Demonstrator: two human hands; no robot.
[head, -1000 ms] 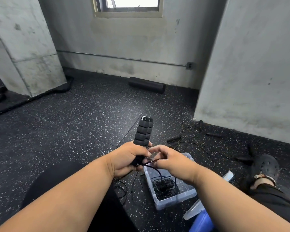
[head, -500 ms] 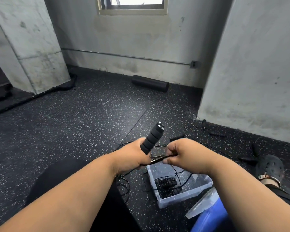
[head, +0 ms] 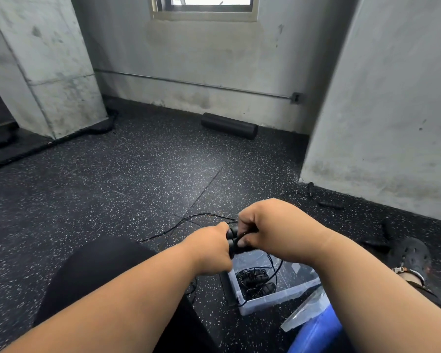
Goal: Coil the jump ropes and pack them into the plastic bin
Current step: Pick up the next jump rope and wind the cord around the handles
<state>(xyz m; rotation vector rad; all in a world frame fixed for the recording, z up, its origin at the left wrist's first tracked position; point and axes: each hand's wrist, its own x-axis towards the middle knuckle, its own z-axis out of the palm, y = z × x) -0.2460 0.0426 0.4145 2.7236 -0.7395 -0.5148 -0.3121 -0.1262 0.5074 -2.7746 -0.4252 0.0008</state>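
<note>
My left hand (head: pixel 209 247) grips the black foam handles of a jump rope (head: pixel 233 242), now mostly hidden between both hands. My right hand (head: pixel 262 226) curls over the handles' far end and pinches the thin black cord against them. Loose cord (head: pixel 189 220) trails from the hands across the floor to the left and hangs down into the clear plastic bin (head: pixel 278 300) just below. A coiled jump rope (head: pixel 255 281) lies inside the bin.
More black handles (head: pixel 330 204) and cord lie on the speckled rubber floor by the right wall. A black foam roller (head: pixel 229 125) rests at the back wall. The bin's clear lid (head: pixel 306 312) and a blue object (head: pixel 316 332) sit at lower right, beside my shoe (head: pixel 410 256).
The handles, upright a second ago, have tipped down and forward and are now covered by both hands. My right hand has moved over their far end with the cord.
</note>
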